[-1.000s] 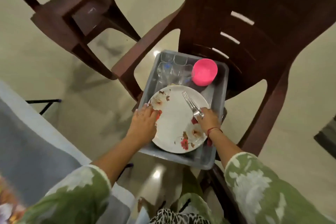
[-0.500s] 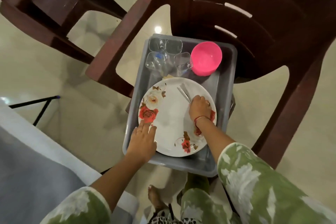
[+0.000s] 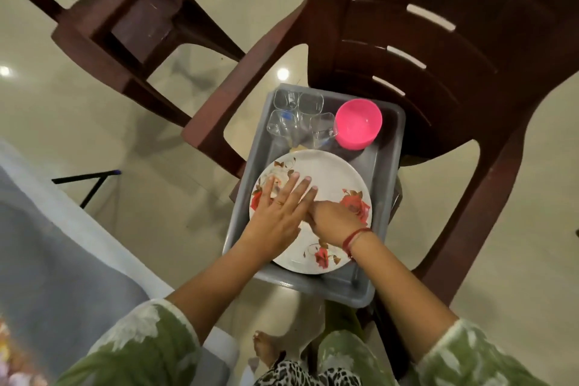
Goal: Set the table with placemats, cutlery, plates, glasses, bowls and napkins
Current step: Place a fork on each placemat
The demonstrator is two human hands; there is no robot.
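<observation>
Left hand [image 3: 277, 213] slid onto plate [image 3: 332, 172] — fingers released flat; right hand's [image 3: 336, 222] grip unclear.

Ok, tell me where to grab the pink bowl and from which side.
Grip the pink bowl by its rim, coming straight down from above: it stands upright and open in the grey tub's far corner, with tub walls and clear glasses crowding its sides.

We have one view only, a wide-angle camera worn on the head. It looks steeply down, close over a grey plastic tub [image 3: 380, 287] resting on a dark brown plastic chair [image 3: 438, 72], with glossy cream floor [image 3: 78, 97] curving away at the edges.
</observation>
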